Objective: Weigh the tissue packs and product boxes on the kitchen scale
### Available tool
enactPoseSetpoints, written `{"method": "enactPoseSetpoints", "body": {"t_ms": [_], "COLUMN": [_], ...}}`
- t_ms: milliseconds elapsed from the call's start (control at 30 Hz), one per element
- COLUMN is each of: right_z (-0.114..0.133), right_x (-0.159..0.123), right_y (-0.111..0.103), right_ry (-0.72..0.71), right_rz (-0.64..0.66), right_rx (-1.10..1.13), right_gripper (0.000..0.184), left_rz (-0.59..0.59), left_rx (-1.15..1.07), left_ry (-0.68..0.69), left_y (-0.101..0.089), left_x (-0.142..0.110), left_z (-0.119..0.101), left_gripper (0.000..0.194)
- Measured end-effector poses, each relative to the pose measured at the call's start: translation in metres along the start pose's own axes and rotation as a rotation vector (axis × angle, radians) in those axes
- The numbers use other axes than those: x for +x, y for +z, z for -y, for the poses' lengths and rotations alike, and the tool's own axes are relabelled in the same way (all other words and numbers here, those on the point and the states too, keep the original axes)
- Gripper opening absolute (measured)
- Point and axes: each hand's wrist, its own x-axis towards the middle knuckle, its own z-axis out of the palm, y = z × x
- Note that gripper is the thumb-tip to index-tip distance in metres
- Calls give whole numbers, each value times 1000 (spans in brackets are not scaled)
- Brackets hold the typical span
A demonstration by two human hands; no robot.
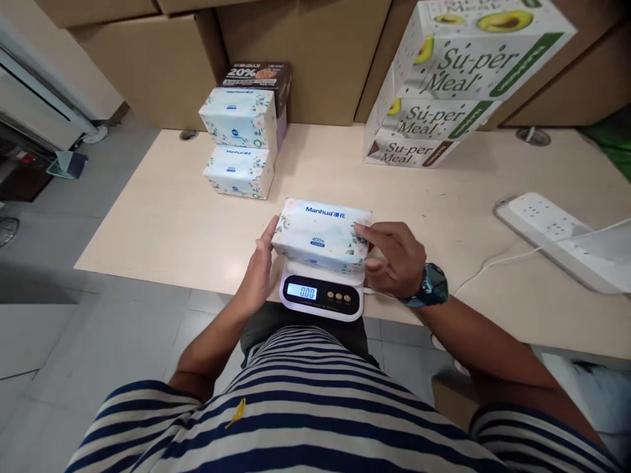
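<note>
Between my hands is a white and pale blue tissue pack (pixel 318 230) with a flower print and the word Manhua. It is over the platform of a white digital scale (pixel 323 309), whose lit display reads 0.00; whether it touches the platform is hard to see. My left hand (pixel 257 276) grips the pack's left side, its fingers partly hidden behind it. My right hand (pixel 394 259) holds the right end, with the index finger on the top face and a watch (pixel 434 284) on the wrist.
Two similar tissue packs (pixel 239 167) are stacked at the back left, before a dark box (pixel 266 75). Su-per Meal boxes (pixel 468 72) form a stack at the back right. A white power strip (pixel 557 230) with a cable lies right. Cardboard boxes (pixel 300 59) line the table's (pixel 162 210) back edge.
</note>
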Motion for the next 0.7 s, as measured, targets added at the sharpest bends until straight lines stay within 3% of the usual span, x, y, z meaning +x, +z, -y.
{"method": "enactPoseSetpoints", "body": {"t_ms": [167, 367, 567, 700], "right_z": [-21, -32, -43, -40], "right_x": [3, -5, -22, -18], "right_y": [-7, -8, -8, -9], "right_ry": [16, 87, 346, 409], "right_rz": [-66, -60, 27, 24], "right_rx": [-15, -19, -31, -4], "right_gripper": [56, 67, 93, 88], "left_rz": [64, -15, 31, 11], "left_rx": [-152, -249, -191, -192], "left_ry": [10, -17, 22, 17], "left_y": [15, 17, 22, 24], "left_x": [-4, -1, -4, -5], "left_z": [17, 27, 19, 17], "left_gripper": [88, 90, 80, 81]}}
